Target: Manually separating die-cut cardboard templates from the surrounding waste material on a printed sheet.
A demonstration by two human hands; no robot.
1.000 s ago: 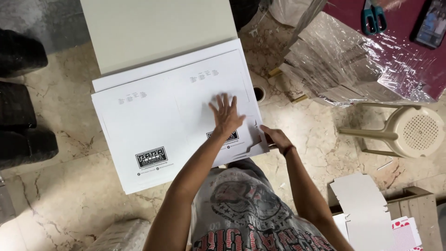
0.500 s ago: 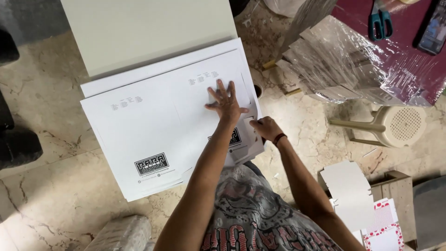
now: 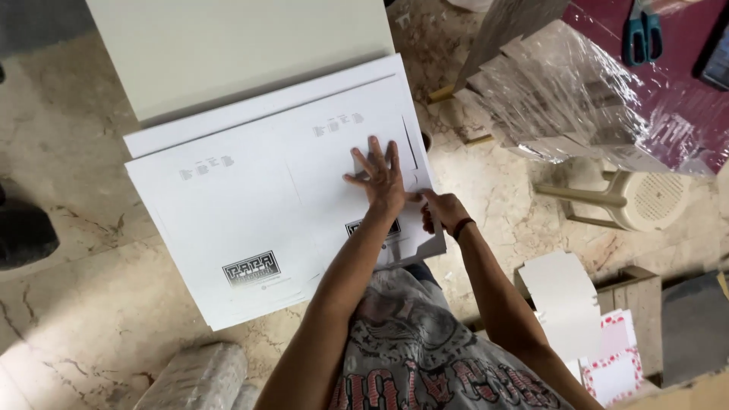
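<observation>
A large flat white cardboard sheet (image 3: 250, 205) with small dark printed marks lies on a stack of like sheets over the marble floor. My left hand (image 3: 380, 178) is pressed flat on its right part, fingers spread. My right hand (image 3: 443, 210) grips the sheet's right edge, where a narrow flap is cut, with the fingers curled around it. A dark band sits on that wrist.
A pale green board (image 3: 243, 53) lies beyond the stack. A plastic-wrapped bundle of cardboard (image 3: 577, 106) rests at the right beside a beige plastic stool (image 3: 638, 201). Blue scissors (image 3: 642, 34) lie on a maroon surface. Folded white boxes (image 3: 577, 311) sit at lower right, a wrapped bundle (image 3: 194, 380) at the bottom.
My left hand has slid a little farther up the sheet. My right hand has moved in along the right edge toward the left hand. The view has shifted slightly.
</observation>
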